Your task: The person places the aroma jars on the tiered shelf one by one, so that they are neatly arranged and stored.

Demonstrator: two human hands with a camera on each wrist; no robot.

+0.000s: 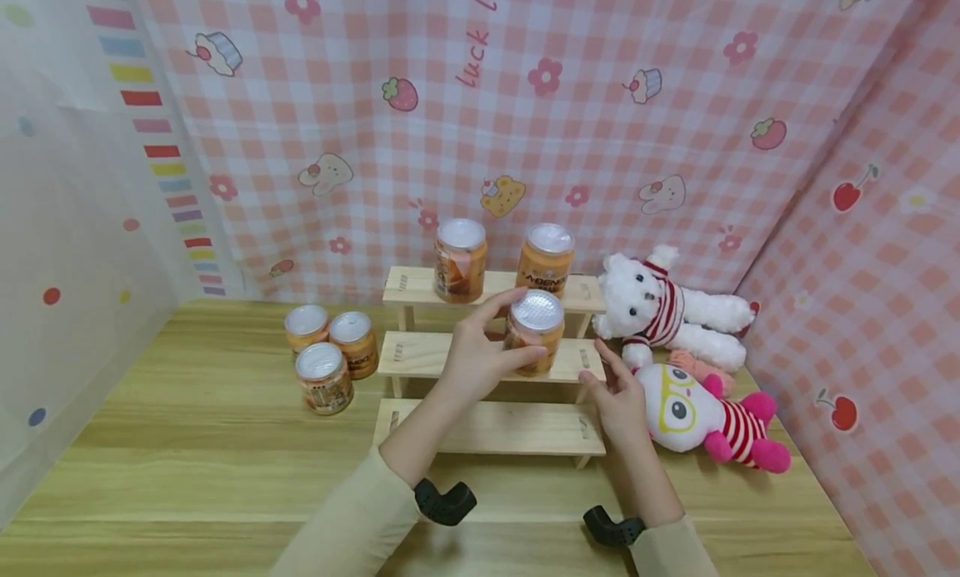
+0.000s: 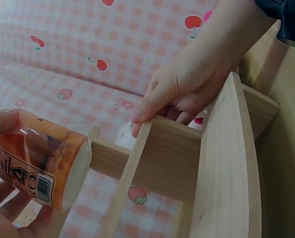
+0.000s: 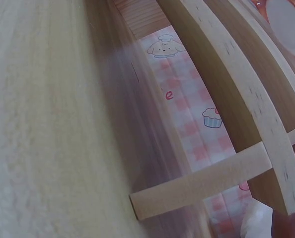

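My left hand (image 1: 480, 356) grips an orange can (image 1: 534, 331) with a silver lid, over the right part of the wooden rack's middle shelf (image 1: 427, 356). In the left wrist view the can (image 2: 40, 156) is between the thumb and fingers, its base clear of the wood. My right hand (image 1: 621, 398) touches the right end of the middle shelf; in the left wrist view that hand (image 2: 187, 84) has its thumb and fingertips at the shelf's end. Two more cans, one on the left (image 1: 460, 260) and one on the right (image 1: 547, 256), stand on the top shelf.
Several cans (image 1: 324, 377) stand on the table (image 1: 225, 460) left of the rack. A white plush bear (image 1: 675, 306) and a plush toy with yellow glasses (image 1: 708, 414) lie to its right. The bottom shelf (image 1: 487, 427) holds nothing. Checked cloth hangs behind.
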